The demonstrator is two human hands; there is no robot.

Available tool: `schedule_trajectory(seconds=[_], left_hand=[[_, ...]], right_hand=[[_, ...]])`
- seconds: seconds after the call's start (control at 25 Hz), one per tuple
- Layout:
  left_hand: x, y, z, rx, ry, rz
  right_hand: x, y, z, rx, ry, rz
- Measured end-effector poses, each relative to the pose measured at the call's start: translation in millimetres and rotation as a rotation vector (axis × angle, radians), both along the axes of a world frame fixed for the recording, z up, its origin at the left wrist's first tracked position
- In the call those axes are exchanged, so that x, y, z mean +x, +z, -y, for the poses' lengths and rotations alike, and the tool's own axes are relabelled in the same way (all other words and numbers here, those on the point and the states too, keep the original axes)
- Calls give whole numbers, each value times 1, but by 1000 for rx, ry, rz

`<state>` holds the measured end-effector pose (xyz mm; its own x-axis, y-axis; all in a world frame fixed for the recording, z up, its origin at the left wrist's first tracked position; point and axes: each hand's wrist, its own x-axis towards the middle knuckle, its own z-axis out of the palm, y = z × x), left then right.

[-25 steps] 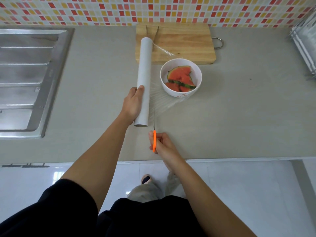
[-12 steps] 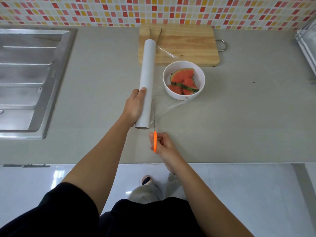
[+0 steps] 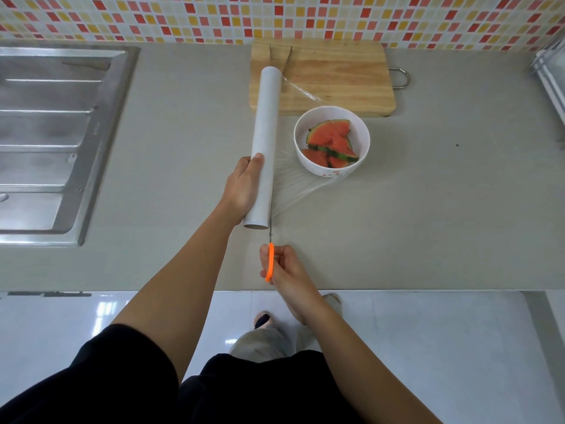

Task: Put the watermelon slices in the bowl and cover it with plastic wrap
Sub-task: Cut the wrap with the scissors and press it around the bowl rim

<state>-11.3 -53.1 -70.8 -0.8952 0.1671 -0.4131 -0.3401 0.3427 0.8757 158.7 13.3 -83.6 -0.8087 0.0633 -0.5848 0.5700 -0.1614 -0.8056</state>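
Orange-handled scissors [image 3: 269, 259] are gripped in the right hand [image 3: 286, 272], whose fingers curl round the handles, and the blades point to twelve o'clock beside the near end of the plastic wrap roll [image 3: 266, 139]. Whether the blades stand apart or together cannot be told. The left hand [image 3: 243, 188] is wrapped round the roll's near part. A sheet of film [image 3: 293, 186] stretches from the roll toward three o'clock and appears to lie across the white bowl [image 3: 331, 171], where the watermelon slices [image 3: 333, 137] already sit.

The step in hand looks like cutting the film free. I judge it goes best with the roll held firm so the film is taut, and the blades run close along the roll in one straight line toward twelve o'clock; slack film would likely bunch and cling.

The counter [image 3: 458, 209] is pale grey and matt. A wooden cutting board [image 3: 339, 81] lies at twelve o'clock of the bowl, a steel sink [image 3: 61, 133] at nine o'clock of the roll and a wire rack [image 3: 550, 75] at two o'clock, below a mosaic tile wall [image 3: 183, 16]
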Motion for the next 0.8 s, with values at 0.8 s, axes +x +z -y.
schedule_trajectory(seconds=[0.8], left_hand=[[-2, -5, 5, 41, -10, 1]], right_hand=[[-27, -5, -3, -40, -6, -13]])
